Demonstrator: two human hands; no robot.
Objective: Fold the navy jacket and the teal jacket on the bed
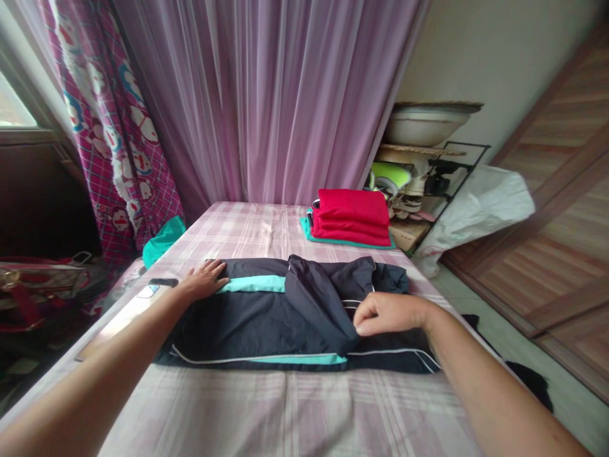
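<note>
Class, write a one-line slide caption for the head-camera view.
Left hand rests palm-down on a dark, turquoise-trimmed garment while the right hand pinches it; folded red cloth lies beyond.

A room in a home is appearing: lilac curtains (pixel 266 95) are hanging behind a checked cloth (pixel 247 412), and a pink cartoon-print curtain (pixel 111 139) is draping beside a window (pixel 14 101). At right, a rack (pixel 457 189) is holding a basin (pixel 423 129) near panelled wooden doors (pixel 566 171).

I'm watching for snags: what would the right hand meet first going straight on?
The right hand would likely meet the dark flap directly ahead; whether they already touch is unclear.
</note>
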